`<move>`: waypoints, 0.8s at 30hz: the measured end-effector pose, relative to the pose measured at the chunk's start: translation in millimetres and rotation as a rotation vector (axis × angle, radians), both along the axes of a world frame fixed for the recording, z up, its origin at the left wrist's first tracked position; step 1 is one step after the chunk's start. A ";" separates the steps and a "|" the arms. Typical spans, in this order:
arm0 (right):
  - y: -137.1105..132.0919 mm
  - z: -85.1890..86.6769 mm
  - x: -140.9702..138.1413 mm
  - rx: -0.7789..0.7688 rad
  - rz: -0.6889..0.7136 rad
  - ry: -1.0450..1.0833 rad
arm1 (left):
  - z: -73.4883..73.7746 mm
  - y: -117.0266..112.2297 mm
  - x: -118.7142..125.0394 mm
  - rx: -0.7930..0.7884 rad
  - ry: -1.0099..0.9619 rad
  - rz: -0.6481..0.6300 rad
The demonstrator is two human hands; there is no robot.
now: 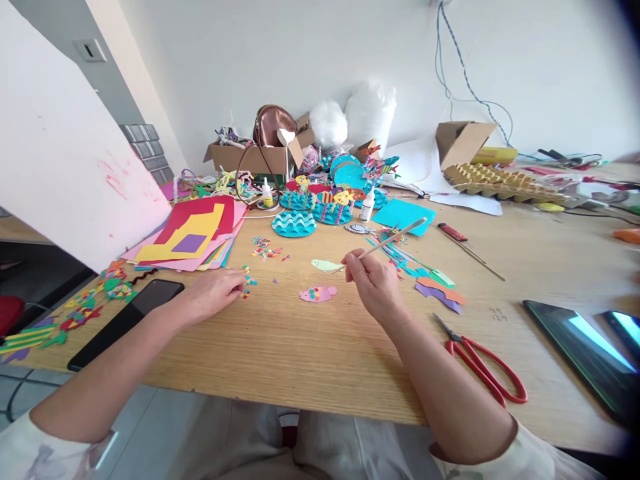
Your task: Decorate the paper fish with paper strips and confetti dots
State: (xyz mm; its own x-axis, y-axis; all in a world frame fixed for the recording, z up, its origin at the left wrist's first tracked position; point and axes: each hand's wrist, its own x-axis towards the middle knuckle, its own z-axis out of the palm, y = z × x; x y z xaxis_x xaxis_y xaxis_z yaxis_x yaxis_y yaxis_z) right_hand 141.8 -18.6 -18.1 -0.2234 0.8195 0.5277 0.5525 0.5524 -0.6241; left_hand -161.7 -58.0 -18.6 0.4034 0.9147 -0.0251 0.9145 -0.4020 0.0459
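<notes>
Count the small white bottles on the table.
2: one yellow-labelled bottle left of the wavy turquoise disc, another bottle right of it. More may be hidden.

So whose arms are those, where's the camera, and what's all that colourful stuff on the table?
No robot here! A person wears a camera on their head, looking down, so you see their own two arms reaching over the light brown wooden table.

The bare right hand holds a thin pale wooden stick. The bare left hand reaches beside some tiny coloured paper dots; I can't tell if it's pinching any.

Between the hands lie a pink paper fish with coloured dots and a plain pale green paper fish. Around them are red-handled metal scissors and a pile of colourful flat paper sheets.
</notes>
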 end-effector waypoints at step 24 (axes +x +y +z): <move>2.2 -3.9 0.6 0.020 -0.015 -0.002 | -9.0 -2.5 5.3 0.043 0.060 -0.035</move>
State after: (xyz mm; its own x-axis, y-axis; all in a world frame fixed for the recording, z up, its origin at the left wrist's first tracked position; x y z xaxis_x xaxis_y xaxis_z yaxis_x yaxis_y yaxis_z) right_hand 142.4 -16.4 -22.0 -0.2121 0.8120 0.5437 0.5617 0.5566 -0.6121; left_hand -156.4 -60.5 -27.6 0.4343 0.9007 -0.0114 0.9003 -0.4345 -0.0262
